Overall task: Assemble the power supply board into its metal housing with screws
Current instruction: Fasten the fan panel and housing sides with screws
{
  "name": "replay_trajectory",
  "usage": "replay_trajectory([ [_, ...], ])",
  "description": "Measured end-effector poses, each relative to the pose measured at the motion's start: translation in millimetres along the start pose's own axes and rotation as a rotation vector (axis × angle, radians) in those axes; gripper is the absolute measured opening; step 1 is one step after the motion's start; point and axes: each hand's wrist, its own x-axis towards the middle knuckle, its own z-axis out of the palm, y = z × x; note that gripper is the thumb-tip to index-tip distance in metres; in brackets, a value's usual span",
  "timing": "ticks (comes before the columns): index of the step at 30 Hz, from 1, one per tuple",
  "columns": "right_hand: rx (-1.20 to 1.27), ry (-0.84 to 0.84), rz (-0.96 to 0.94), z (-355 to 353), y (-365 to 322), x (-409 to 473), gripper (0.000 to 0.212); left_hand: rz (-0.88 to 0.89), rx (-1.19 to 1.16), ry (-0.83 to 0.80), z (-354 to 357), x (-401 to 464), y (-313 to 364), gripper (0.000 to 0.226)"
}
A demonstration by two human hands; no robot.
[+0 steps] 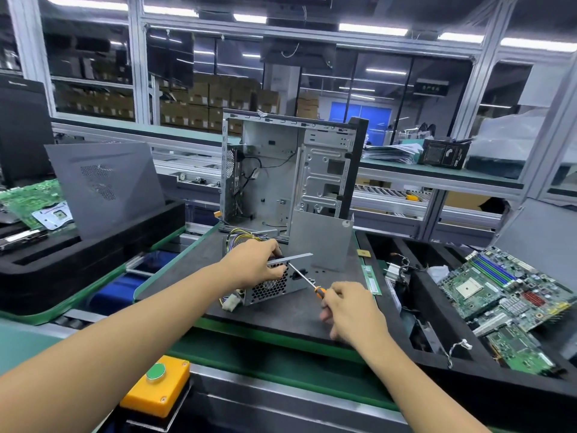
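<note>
While I look down through the head camera, these lines tell what lies before me.

Head view, left hand: my left hand [254, 264] rests on top of the power supply housing [274, 284], fingers curled over its upper front edge and gripping it.
Head view, right hand: my right hand [348, 310] is closed around the orange handle of a screwdriver [304, 278]; the shaft slants up and left, its tip at the housing's upper edge just beside my left fingers.
Head view, housing: the metal box lies on the dark work mat [312, 310], honeycomb vent facing me, with a bundle of coloured wires [240, 237] coming out behind it and a white connector [230, 304] at its lower left.
Head view, behind: an open computer case [281, 170] stands upright at the mat's far edge.
Head view, right: motherboards [499, 295] lie in a black foam tray [437, 307].
Head view, left: a grey side panel [103, 185] leans on another foam tray.
Head view, near edge: a yellow box with a green button [156, 371] sits below my left forearm.
</note>
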Motion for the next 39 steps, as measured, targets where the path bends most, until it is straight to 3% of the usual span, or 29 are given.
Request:
replay_trajectory([
  [4, 0.009, 0.081, -0.029, 4.4, -1.2, -1.7, 0.015, 0.001, -0.001, -0.004, -0.4, 0.0, 0.4, 0.034],
  [9, -0.091, 0.18, -0.134, 12.9, 1.5, -6.4, 0.03, 0.0, 0.005, -0.009, 0.0, 0.6, -0.2, 0.034],
  [11, -0.067, 0.143, -0.091, 13.6, 2.0, -1.5, 0.027, 0.001, 0.013, -0.012, -0.1, 1.1, -0.2, 0.033],
  [15, 0.322, -0.07, 0.083, 8.6, -0.2, 7.7, 0.018, 0.006, 0.011, -0.001, 0.4, 0.6, -0.4, 0.034],
  [18, 0.402, -0.123, 0.124, 7.2, 1.7, 9.5, 0.022, 0.01, 0.009, -0.008, 0.0, 0.5, -0.5, 0.034],
  [22, 0.219, -0.023, 0.094, 14.9, -2.7, 0.7, 0.03, 0.007, -0.004, -0.006, 0.7, 0.6, -1.0, 0.036],
  [29, -0.181, 0.164, -0.08, 14.7, -1.8, -6.5, 0.025, 0.008, 0.013, 0.005, 1.7, 1.3, -0.9, 0.034],
  [32, -0.142, 0.083, -0.023, 11.6, -3.7, -7.1, 0.017, 0.011, 0.023, 0.01, 2.2, 1.5, -1.1, 0.035],
  [35, -0.016, -0.009, 0.064, 7.9, -6.2, -4.7, 0.024, 0.009, 0.026, 0.001, 2.0, 1.8, -0.9, 0.034],
  [39, 0.001, 0.052, 0.039, 10.4, -10.9, -5.5, 0.014, 0.009, 0.026, 0.001, 2.4, 2.1, -1.2, 0.033],
])
